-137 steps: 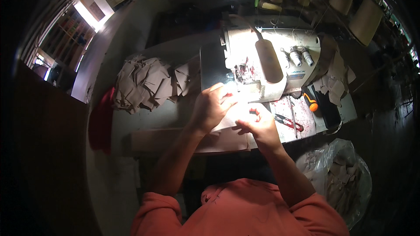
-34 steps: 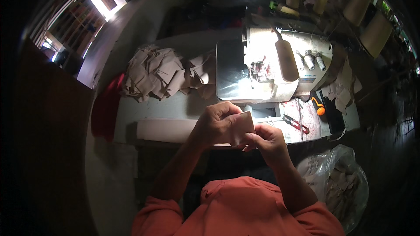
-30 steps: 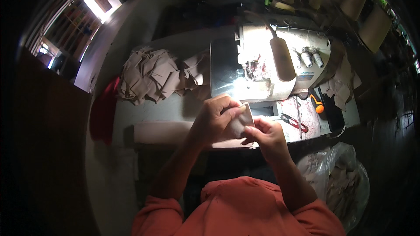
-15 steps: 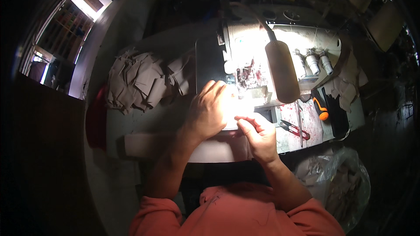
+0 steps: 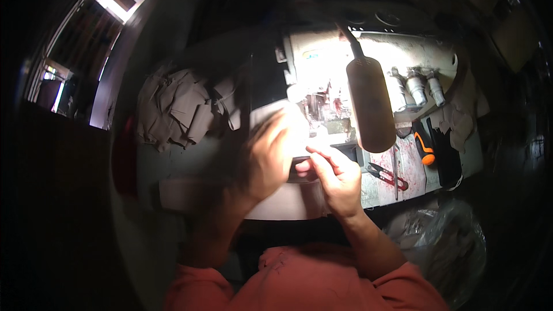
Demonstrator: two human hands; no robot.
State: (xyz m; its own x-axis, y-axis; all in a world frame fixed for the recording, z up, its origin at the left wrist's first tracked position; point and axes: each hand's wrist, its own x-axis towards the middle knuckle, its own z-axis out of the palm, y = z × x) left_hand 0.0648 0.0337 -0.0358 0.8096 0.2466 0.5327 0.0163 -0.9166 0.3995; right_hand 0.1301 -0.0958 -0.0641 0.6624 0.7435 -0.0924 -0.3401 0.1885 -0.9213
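My left hand (image 5: 268,158) is smeared by motion at the left of the brightly lit sewing machine (image 5: 328,106). A pale piece of fabric (image 5: 268,110) shows at its far side; whether the fingers grip it is unclear. Just in front of the machine, my right hand (image 5: 341,184) is closed, thumb and index finger pinched together. What lies between those fingertips is lost in the glare. The needle area sits just beyond both hands, partly washed out by light.
A long lamp head (image 5: 371,106) hangs over the machine. Fabric pieces (image 5: 175,109) are heaped at the left. Red thread snips (image 5: 391,178), tweezers (image 5: 396,167) and an orange-and-black-handled tool (image 5: 425,148) lie at the right. Below them is a clear plastic bag (image 5: 440,242) holding fabric pieces.
My left hand has moved slightly left and toward me, and a pale fabric piece now shows beyond it. The right hand stays pinched, nearly in place. The view has shifted a little.
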